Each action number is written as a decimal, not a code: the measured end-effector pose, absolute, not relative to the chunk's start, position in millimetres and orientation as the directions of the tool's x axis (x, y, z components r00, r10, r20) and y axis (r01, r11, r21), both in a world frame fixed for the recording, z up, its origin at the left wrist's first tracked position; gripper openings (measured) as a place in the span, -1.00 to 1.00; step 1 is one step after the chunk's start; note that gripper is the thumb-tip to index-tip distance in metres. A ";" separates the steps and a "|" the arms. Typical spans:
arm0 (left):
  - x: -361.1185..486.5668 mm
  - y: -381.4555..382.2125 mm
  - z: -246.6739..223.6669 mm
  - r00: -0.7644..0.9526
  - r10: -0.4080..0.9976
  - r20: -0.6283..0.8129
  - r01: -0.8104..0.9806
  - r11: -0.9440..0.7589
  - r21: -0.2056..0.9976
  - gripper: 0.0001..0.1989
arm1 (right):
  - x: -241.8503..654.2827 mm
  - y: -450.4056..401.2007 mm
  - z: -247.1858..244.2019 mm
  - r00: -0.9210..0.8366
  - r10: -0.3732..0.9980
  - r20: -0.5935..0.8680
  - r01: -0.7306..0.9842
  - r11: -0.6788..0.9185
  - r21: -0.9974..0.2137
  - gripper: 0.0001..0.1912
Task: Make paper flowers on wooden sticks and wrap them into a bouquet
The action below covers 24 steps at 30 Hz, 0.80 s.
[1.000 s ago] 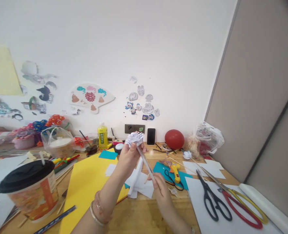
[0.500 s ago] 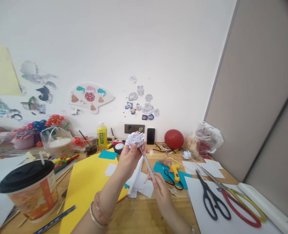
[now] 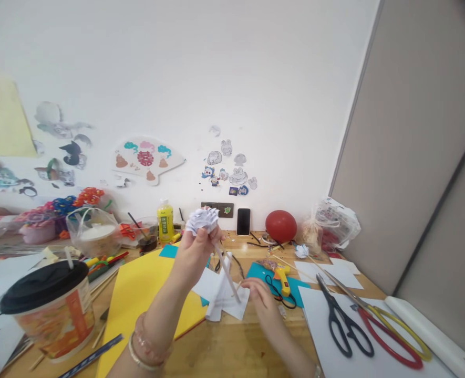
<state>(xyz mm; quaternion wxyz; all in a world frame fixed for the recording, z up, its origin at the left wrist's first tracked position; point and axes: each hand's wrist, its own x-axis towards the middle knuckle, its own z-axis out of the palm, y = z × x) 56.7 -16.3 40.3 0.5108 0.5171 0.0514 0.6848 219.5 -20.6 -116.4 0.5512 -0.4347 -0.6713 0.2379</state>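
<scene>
Paper flower point(image 3: 203, 219): white, held up off the table, behind and left of the glue gun point(image 3: 282, 278); its stem point(image 3: 227, 272) slants down toward the gun.
Left hand point(image 3: 195, 251): fingers closed round the flower's base, at the top of the stem.
Right hand point(image 3: 262, 300): just left of the gun, fingers loosely curled near the stem's lower end; contact unclear from here, can't tell if they hold anything.
Blue sheet point(image 3: 255, 271): under the gun.
Yellow sheet point(image 3: 137, 294): well left of the gun.
Phone point(image 3: 244, 221): upright, behind and left of the gun.
Red balloon point(image 3: 281, 226): straight behind the gun.
Black scissors point(image 3: 337, 310): right of the gun, nearer the person.
</scene>
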 end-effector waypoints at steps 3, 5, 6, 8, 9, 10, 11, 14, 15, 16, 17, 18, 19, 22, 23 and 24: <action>42.3 -16.5 49.3 -0.003 0.746 0.666 -0.634 -0.517 0.576 -0.71 | 219.2 -19.7 -117.7 -0.088 0.883 0.462 0.329 0.463 -0.823 -0.72; 34.9 -16.2 53.0 -0.042 0.748 0.663 -0.631 -0.534 0.563 -0.69 | 216.5 -20.3 -120.3 -0.104 0.889 0.447 0.359 0.452 -0.816 -0.79; 32.1 -16.0 54.0 -0.055 0.748 0.661 -0.633 -0.538 0.556 -0.68 | 214.8 -20.5 -122.3 -0.102 0.889 0.447 0.374 0.451 -0.810 -0.81; 28.3 -15.4 54.8 -0.064 0.750 0.658 -0.639 -0.538 0.551 -0.67 | 211.4 -19.8 -127.6 -0.078 0.886 0.457 0.394 0.449 -0.802 -0.81; 27.4 -15.3 54.7 -0.061 0.751 0.657 -0.641 -0.534 0.551 -0.66 | 210.1 -19.0 -130.6 -0.062 0.883 0.465 0.397 0.449 -0.800 -0.80; 27.0 -15.4 54.4 -0.054 0.752 0.657 -0.645 -0.529 0.551 -0.66 | 209.0 -17.8 -133.6 -0.047 0.878 0.475 0.398 0.453 -0.798 -0.79; 27.1 -15.6 54.0 -0.044 0.751 0.659 -0.649 -0.523 0.553 -0.65 | 208.2 -16.5 -136.3 -0.037 0.871 0.489 0.397 0.462 -0.793 -0.77; 29.6 -17.2 52.5 -0.005 0.743 0.669 -0.652 -0.510 0.561 -0.63 | 207.4 -12.8 -140.8 -0.051 0.850 0.524 0.408 0.497 -0.766 -0.80; 30.6 -17.6 51.9 0.011 0.741 0.671 -0.647 -0.506 0.570 -0.63 | 207.7 -11.9 -140.9 -0.067 0.845 0.530 0.416 0.507 -0.755 -0.82; 31.5 -18.0 51.3 0.028 0.739 0.674 -0.639 -0.505 0.580 -0.63 | 208.3 -11.1 -140.4 -0.080 0.841 0.536 0.424 0.515 -0.745 -0.82; 32.1 -18.2 50.7 0.041 0.735 0.677 -0.631 -0.506 0.588 -0.63 | 209.2 -10.5 -139.5 -0.091 0.837 0.540 0.430 0.522 -0.737 -0.81; 32.4 -18.3 50.3 0.052 0.731 0.681 -0.622 -0.510 0.594 -0.64 | 210.5 -9.9 -138.4 -0.098 0.833 0.544 0.434 0.528 -0.730 -0.79; 32.3 -18.3 50.0 0.058 0.727 0.685 -0.611 -0.517 0.600 -0.64 | 212.0 -9.3 -137.4 -0.101 0.830 0.548 0.436 0.532 -0.726 -0.78; 30.2 -18.1 50.0 0.057 0.718 0.694 -0.570 -0.547 0.613 -0.65 | 217.2 -7.2 -135.6 -0.076 0.829 0.555 0.433 0.529 -0.730 -0.74; 29.1 -18.1 50.2 0.058 0.717 0.694 -0.557 -0.554 0.619 -0.65 | 218.8 -6.5 -135.3 -0.065 0.827 0.558 0.428 0.528 -0.734 -0.73; 28.0 -18.1 50.4 0.061 0.717 0.695 -0.549 -0.557 0.623 -0.65 | 220.3 -6.0 -134.8 -0.053 0.825 0.563 0.422 0.529 -0.736 -0.71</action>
